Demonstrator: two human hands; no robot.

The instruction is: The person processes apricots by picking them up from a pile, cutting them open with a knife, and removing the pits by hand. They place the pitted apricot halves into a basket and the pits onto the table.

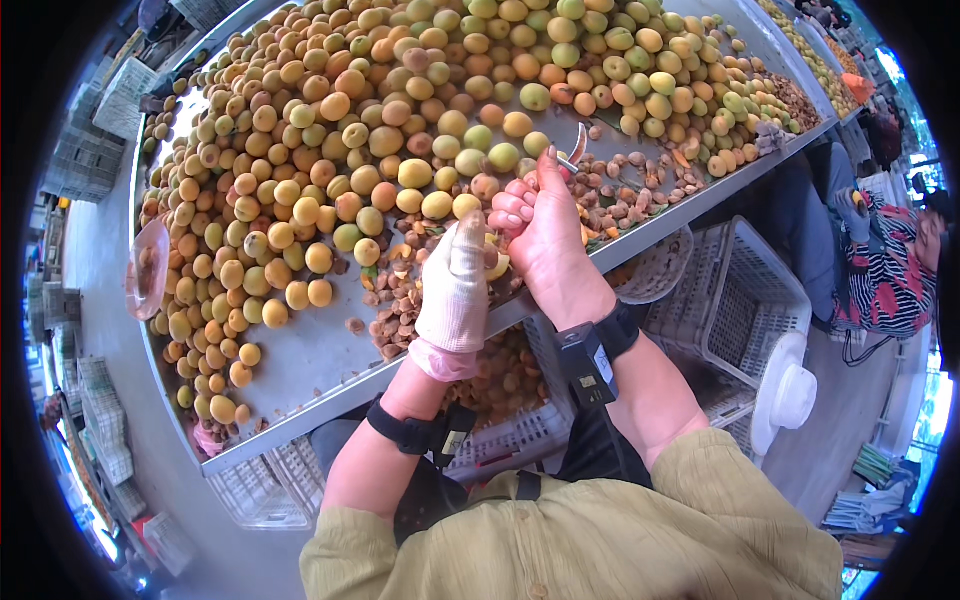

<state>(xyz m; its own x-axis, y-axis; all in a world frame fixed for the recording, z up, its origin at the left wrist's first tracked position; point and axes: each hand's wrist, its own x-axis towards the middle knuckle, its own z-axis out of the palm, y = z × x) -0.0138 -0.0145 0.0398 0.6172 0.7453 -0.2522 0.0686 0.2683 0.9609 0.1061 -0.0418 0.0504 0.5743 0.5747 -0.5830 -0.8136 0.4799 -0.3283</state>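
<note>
Fingers of the bare right hand (552,232) are curled into a fist, thumb pointing up, gripping a small metal tool (581,145) whose curved end sticks out past the thumb tip. The left hand (458,275), in a pale glove, sits right beside it with its fingers close together. A bit of yellow fruit (497,264) peeks out between the two hands, but tbh the glove hides so much I can't tell whether it's pinched there or just lying behind.

Handling-wise, I'd guess the tool is light and stiff, best held low on the handle, well clear of that hooked end. The fruit looks light too, probably firm where it's greener and softer where it's orange, so easy to bruise. Cut flesh would likely be slippery; I'd cup a whole one round its middle with the gloved fingers, no hard squeezing.

Just past the hands there are brown pits, one heap (392,328) by the glove and another (640,185) right of the tool. Beyond that, a big pile of apricots (290,150) covers most of the metal table (325,350). Plastic crates (745,300) stand below the near edge, and a co-worker (880,270) in a patterned top is off to the right.
</note>
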